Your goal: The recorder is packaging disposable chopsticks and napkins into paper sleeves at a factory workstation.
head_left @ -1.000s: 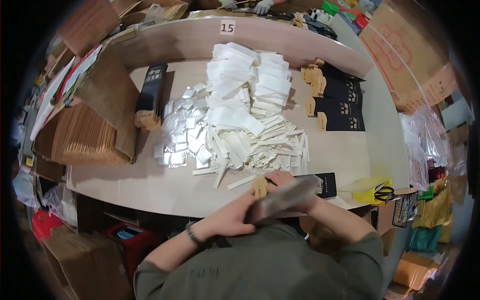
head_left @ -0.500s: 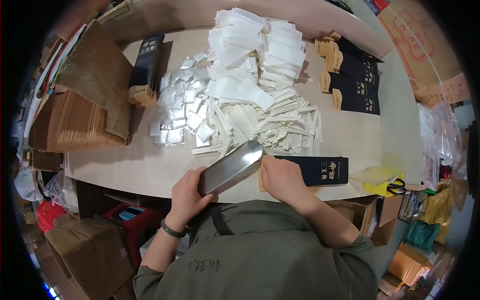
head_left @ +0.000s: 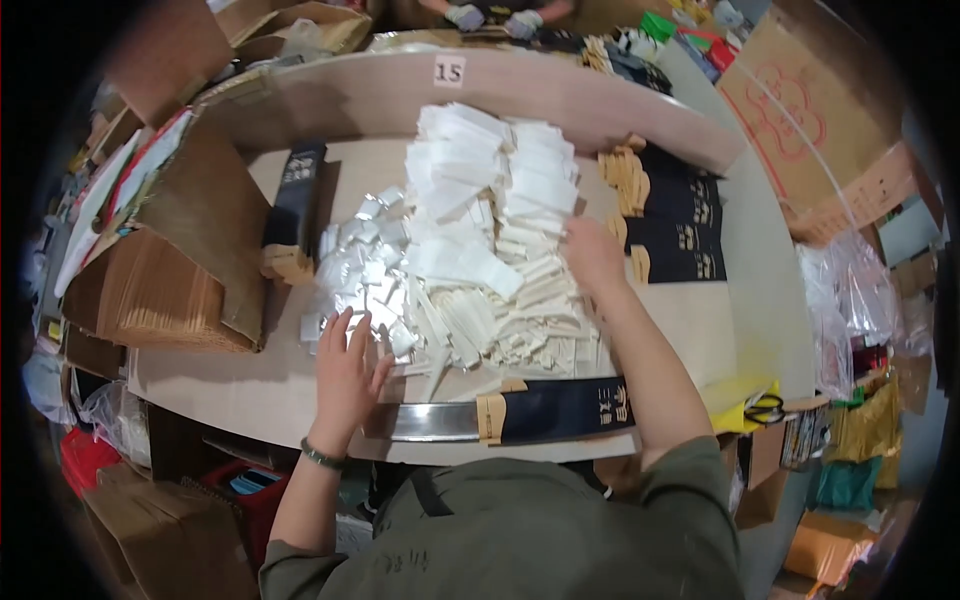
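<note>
Square silver packets (head_left: pixel 376 272) are found at left hand (head_left: pixel 345 380), fingers spread; flat white packets (head_left: pixel 537 190) at right hand (head_left: pixel 593 257), grip can't be told. Gloved hands (head_left: pixel 524 25) past beige worktop's (head_left: pixel 680 345) back edge.

The metal trough (head_left: pixel 425 422) is out of my grip now and lies along the front of the worktop (head_left: pixel 680 345), lower centre of the frame, its right end out of sight at a dark sleeve (head_left: pixel 560 412). My left hand (head_left: pixel 347 375) has moved to the silver sachets (head_left: pixel 375 270), left of centre; my right hand (head_left: pixel 594 260) has risen to the white packets' (head_left: pixel 545 180) right edge.
</note>
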Available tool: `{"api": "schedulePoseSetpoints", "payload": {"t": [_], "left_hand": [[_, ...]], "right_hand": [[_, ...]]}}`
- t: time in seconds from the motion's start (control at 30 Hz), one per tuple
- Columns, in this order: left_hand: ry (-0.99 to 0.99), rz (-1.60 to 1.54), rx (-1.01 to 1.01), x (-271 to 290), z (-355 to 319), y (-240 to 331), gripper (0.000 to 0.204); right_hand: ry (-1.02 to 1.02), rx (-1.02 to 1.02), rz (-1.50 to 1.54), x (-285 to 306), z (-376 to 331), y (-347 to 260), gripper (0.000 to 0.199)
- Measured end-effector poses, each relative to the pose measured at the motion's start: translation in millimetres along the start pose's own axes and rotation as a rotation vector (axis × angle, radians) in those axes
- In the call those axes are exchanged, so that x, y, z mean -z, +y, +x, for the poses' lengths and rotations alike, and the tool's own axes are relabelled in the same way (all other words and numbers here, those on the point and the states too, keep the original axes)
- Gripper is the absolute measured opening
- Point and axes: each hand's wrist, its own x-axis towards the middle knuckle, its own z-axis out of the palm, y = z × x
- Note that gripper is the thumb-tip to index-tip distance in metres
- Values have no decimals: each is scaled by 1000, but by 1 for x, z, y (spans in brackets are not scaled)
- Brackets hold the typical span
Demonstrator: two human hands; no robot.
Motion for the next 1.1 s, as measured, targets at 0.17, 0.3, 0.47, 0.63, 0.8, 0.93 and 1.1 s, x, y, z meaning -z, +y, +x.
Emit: {"api": "schedulePoseSetpoints", "payload": {"t": [0.17, 0.3, 0.47, 0.63, 0.8, 0.93, 1.1], "left_hand": [[-199, -208, -17, -19, 16, 16, 54], [-62, -272, 98, -5, 10, -1, 44], [83, -291, 310, -1, 23, -42, 35], [-66, -268, -50, -11, 54, -20, 39], [-178, -172, -175, -7, 60, -17, 24], [-11, -75, -278, -12, 63, -20, 22], [118, -225, -120, -17, 80, -13, 18]], "right_hand": [[-153, -177, -65, -37, 7, 51, 16], [-229, -139, -117, -24, -5, 42, 16], [-164, -55, -40, -1, -17, 30, 19], [-273, -74, -291, -34, 1, 44, 18], [-108, -214, -163, -1, -14, 28, 13], [-40, -144, -58, 22, -38, -10, 14], [-169, -196, 428, 4, -47, -56, 15]]}}
